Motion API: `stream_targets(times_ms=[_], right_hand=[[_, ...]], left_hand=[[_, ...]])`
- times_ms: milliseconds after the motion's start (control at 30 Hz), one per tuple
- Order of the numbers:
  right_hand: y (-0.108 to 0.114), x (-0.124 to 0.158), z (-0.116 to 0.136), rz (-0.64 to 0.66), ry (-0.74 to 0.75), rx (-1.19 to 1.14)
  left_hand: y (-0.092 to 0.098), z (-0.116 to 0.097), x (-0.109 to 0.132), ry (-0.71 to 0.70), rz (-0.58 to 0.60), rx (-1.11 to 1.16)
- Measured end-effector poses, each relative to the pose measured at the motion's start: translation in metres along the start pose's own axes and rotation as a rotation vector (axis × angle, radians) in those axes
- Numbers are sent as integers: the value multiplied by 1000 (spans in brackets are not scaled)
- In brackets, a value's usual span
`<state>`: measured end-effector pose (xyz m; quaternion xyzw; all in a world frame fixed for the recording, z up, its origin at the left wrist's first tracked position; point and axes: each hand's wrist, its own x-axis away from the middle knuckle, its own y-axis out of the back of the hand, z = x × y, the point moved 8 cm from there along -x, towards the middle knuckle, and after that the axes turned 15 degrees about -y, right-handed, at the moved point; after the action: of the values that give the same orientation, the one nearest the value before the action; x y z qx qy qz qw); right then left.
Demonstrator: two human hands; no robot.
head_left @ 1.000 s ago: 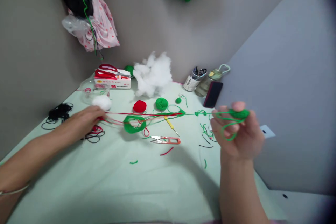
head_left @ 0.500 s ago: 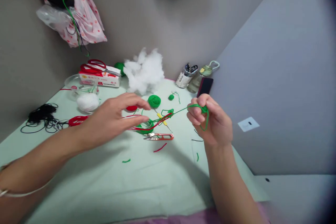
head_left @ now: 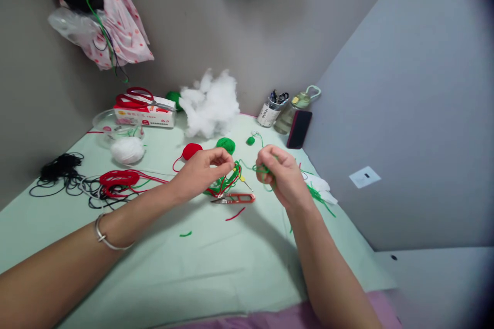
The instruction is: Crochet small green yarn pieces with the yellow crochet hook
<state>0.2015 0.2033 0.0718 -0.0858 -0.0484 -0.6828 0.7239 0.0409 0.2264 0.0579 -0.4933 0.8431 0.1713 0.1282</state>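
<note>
My left hand (head_left: 210, 169) is closed in a pinch, its fingertips on a bundle of green yarn (head_left: 227, 181) with red strands running through it. My right hand (head_left: 281, 174) is closed around a small loop of green yarn (head_left: 263, 168), partly hidden by the fingers. A thin green strand spans the gap between both hands. Below the bundle lies a pair of thread snips (head_left: 241, 198) with orange handles. A yellow-handled crochet hook (head_left: 244, 180) shows partly behind the yarn. A green yarn ball (head_left: 226, 145) and a red yarn ball (head_left: 192, 151) sit just beyond my left hand.
White stuffing (head_left: 210, 105) is heaped at the back, beside a box (head_left: 144, 115) with red scissors (head_left: 135, 96) on top. A pen cup (head_left: 269, 113), a bottle (head_left: 285, 119) and a phone (head_left: 299, 129) stand at back right. Black yarn (head_left: 59, 168) and red yarn (head_left: 119, 179) lie left.
My left hand has moved right and closed from open fingers to a pinch at the yarn bundle. My right hand has moved left and slightly down, so the hands are closer and the strand is slacker.
</note>
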Motion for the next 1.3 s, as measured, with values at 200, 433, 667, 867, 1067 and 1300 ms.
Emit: stream_targets(times_ms=[200, 433, 667, 867, 1067, 1300], right_hand=[[-20, -1, -18, 32, -37, 242], [-10, -5, -22, -11, -72, 160], [-13, -9, -26, -33, -34, 100], [8, -13, -24, -110, -28, 13], [-9, -13, -33, -40, -70, 54], [-5, -10, -27, -77, -52, 90]], left_hand=[[13, 8, -3, 21, -130, 109], [45, 16, -6, 56, -351, 223], [-5, 11, -2, 71, 44, 258], [41, 15, -5, 38, -297, 302], [9, 20, 0, 152, -130, 477], [30, 17, -4, 87, -306, 518]])
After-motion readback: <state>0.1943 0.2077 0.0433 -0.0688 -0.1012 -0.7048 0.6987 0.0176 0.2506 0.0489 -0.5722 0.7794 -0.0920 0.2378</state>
